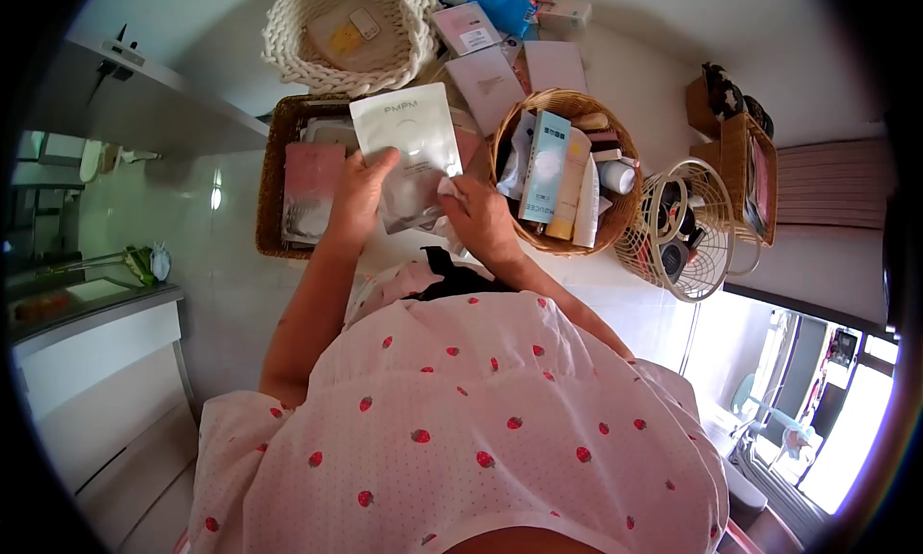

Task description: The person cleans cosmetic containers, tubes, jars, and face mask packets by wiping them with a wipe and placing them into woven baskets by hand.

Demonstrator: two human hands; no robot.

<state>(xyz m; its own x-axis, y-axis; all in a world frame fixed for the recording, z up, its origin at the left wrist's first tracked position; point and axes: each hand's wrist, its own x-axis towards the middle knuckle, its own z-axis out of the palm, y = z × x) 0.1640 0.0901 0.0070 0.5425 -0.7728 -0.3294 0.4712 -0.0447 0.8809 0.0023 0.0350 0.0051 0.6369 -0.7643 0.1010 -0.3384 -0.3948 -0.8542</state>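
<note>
A pale silver face mask packet (410, 136) marked "PMPM" stands tilted in front of me, above the right part of a dark rectangular wicker basket (269, 184). My left hand (360, 196) grips its lower left edge, the thumb lying across the front. My right hand (481, 220) is closed at the packet's lower right, pinching a crumpled white tissue (449, 188) against or close to its surface. Inside the rectangular basket lie a pink packet (314, 174) and other flat packets, partly hidden by my hands and the mask packet.
Right of my hands stands a round wicker basket (630, 193) of tubes and a light blue box (546, 164). Beyond it are a wire basket (707, 227) and another wicker basket (760, 179). A white rope basket (288, 35) and pale boxes (556, 68) stand behind.
</note>
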